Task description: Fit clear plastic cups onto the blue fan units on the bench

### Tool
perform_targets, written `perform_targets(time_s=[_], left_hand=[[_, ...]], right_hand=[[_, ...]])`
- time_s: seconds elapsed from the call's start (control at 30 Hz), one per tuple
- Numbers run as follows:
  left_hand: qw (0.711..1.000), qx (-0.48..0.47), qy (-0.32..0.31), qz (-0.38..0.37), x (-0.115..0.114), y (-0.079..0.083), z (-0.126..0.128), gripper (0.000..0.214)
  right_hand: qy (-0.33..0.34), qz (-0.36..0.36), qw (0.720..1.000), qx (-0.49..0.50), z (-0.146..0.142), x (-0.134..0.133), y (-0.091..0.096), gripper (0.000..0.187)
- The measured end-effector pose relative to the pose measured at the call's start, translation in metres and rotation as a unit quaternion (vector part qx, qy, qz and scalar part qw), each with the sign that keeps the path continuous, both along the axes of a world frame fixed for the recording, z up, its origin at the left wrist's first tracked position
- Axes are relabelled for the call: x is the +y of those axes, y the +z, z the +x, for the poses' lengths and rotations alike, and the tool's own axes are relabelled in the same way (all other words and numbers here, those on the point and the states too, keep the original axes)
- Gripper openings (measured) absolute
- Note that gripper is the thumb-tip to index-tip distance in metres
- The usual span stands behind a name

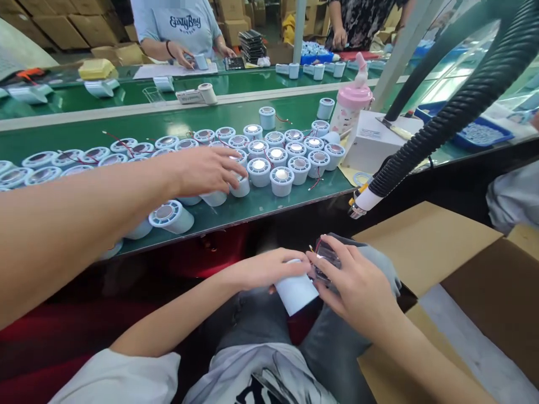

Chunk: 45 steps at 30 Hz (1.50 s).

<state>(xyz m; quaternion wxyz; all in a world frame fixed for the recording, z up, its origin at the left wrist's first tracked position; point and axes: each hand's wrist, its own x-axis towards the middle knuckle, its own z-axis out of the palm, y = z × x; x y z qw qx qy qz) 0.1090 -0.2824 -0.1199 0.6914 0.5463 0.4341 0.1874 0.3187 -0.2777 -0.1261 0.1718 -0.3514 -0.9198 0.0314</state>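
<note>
Over my lap, my left hand (pixel 286 269) is closed around a light blue plastic housing (pixel 297 294), cup-shaped and tilted. Beside it, my right hand (pixel 351 278) has its fingers curled over a glossy, see-through plastic piece (pixel 329 264), next to the housing's end. A thin red wire shows near the right fingertips. How the wire, plastic piece and housing join is hidden by my fingers. Many similar light blue housings (pixel 282 180) with round metal discs stand on the green bench (pixel 252 210), some with red wires.
A co-worker's arm (pixel 202 171) reaches from the left over the housings. A black ribbed hose (pixel 421 140) hangs at right above an open cardboard box (pixel 429 247). A pink-lidded cup (pixel 352 104) and white device (pixel 370 140) stand on the bench. Two people work across it.
</note>
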Motion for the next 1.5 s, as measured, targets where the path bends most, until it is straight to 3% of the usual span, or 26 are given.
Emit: perform_targets(time_s=[0.1, 0.2, 0.33, 0.5, 0.67, 0.73, 0.87, 1.0, 1.07, 1.17, 1.23, 1.3, 1.5], left_hand=[[0.971, 0.144, -0.014, 0.192, -0.008, 0.011, 0.003, 0.026], [0.939, 0.218, -0.012, 0.265, -0.016, 0.015, 0.007, 0.023], [0.930, 0.218, 0.015, 0.296, -0.019, 0.010, 0.007, 0.018], [0.936, 0.144, 0.047, 0.319, -0.016, 0.006, 0.002, 0.019], [0.940, 0.080, 0.108, 0.315, -0.016, -0.008, 0.005, 0.061], [0.932, 0.101, 0.095, 0.335, -0.016, -0.016, 0.007, 0.069], [0.936, 0.101, 0.051, 0.333, -0.014, -0.023, 0.008, 0.064], [0.969, 0.019, 0.045, 0.242, -0.014, -0.017, 0.008, 0.069], [0.983, -0.020, 0.081, 0.165, -0.016, -0.016, 0.008, 0.071], [0.986, -0.056, 0.131, 0.082, -0.019, -0.015, 0.007, 0.074], [0.987, -0.067, 0.131, 0.064, -0.021, -0.014, 0.005, 0.076], [0.989, -0.062, 0.115, 0.075, -0.021, -0.012, 0.003, 0.079], [0.979, -0.065, 0.098, 0.169, -0.022, -0.004, -0.001, 0.082]], right_hand=[[0.002, -0.046, 0.999, 0.004, 0.001, 0.003, -0.001, 0.021], [-0.001, -0.114, 0.993, 0.024, 0.006, 0.007, 0.000, 0.017], [-0.005, -0.195, 0.980, 0.043, 0.014, 0.009, 0.006, 0.014], [0.040, -0.344, 0.933, 0.103, 0.020, 0.008, 0.013, 0.016], [-0.032, -0.426, 0.878, 0.215, 0.017, 0.006, 0.011, 0.027], [-0.060, -0.445, 0.856, 0.256, 0.016, 0.006, 0.009, 0.030], [-0.092, -0.468, 0.819, 0.320, 0.019, 0.010, 0.004, 0.028], [-0.069, -0.513, 0.764, 0.386, 0.024, 0.015, 0.000, 0.020], [-0.028, -0.492, 0.791, 0.363, 0.025, 0.014, 0.000, 0.009], [0.024, -0.367, 0.890, 0.269, 0.026, 0.010, -0.001, 0.033], [0.042, -0.314, 0.915, 0.250, 0.027, 0.006, -0.003, 0.039], [0.050, -0.337, 0.902, 0.264, 0.027, 0.005, -0.004, 0.038], [0.036, -0.477, 0.816, 0.324, 0.027, 0.005, -0.001, 0.040]])
